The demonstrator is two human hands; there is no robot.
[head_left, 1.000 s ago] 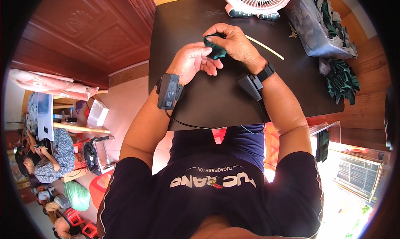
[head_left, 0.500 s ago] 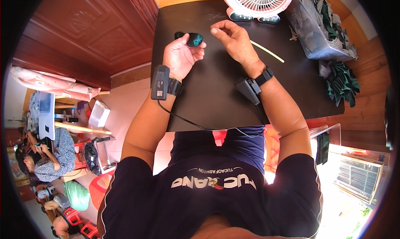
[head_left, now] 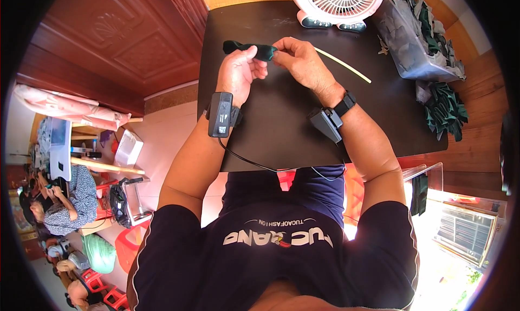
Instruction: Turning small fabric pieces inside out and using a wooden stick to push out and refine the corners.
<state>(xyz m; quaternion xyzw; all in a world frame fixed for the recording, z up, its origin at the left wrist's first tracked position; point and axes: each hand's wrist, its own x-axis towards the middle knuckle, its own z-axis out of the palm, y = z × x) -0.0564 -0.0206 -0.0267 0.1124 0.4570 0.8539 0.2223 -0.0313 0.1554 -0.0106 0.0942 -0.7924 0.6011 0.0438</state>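
A dark green, velvety piece of cloth (head_left: 264, 52), bunched into a short roll, lies across the fingers of my left hand (head_left: 237, 72). My left thumb presses on it from the near side, and its darker end sticks out to the left. My right hand (head_left: 303, 63) pinches the cloth's right end between thumb and fingertips, so both hands have hold of it just above the dark table (head_left: 281, 110). On the tabletop past my right hand lies a thin pale yellow-green strip (head_left: 349, 67), its left end close to my knuckles.
A pink and white fan (head_left: 338, 2) stands at the table's far edge. To the right, a clear plastic bin (head_left: 414, 64) holds grey and green cloth pieces, with a bundle of green strips (head_left: 445, 110) beside it. People sit working at far left. A cable runs from my left wrist device.
My right hand has come left and down onto the cloth and now pinches its right end. The cloth looks longer, stretched out between both hands.
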